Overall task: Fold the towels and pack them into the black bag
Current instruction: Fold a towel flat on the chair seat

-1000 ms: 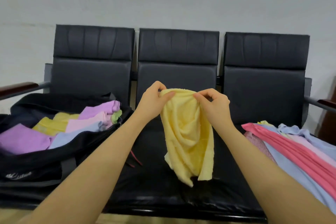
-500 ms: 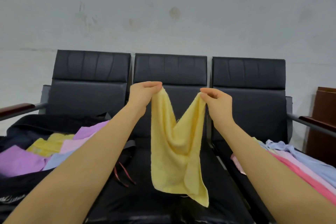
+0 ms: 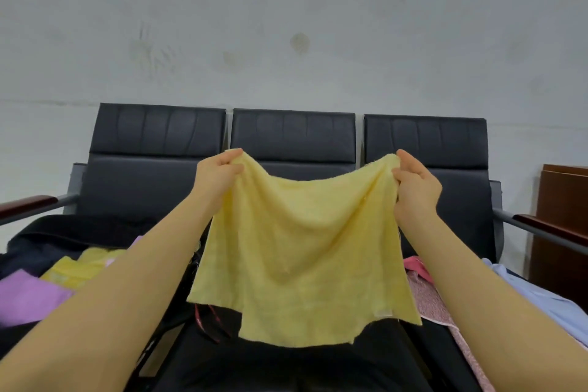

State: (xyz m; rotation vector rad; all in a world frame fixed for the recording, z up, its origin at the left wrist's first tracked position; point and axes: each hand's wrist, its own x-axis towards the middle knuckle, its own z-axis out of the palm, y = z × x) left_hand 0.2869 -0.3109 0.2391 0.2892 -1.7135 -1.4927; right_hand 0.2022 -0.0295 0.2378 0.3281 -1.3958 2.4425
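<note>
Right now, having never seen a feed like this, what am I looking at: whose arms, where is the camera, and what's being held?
There is no machine: a person wears one camera on the head, looking forward and down. The left hand and right hand each pinch a top corner of a yellow towel, spread open and unfolded above a row of black seats. At left the open black bag holds folded towels. At right lies a pile of towels of different colours.

From my remote feed, no readable text, no labels, no brand marks, no numbers, no signs on anything in view
</note>
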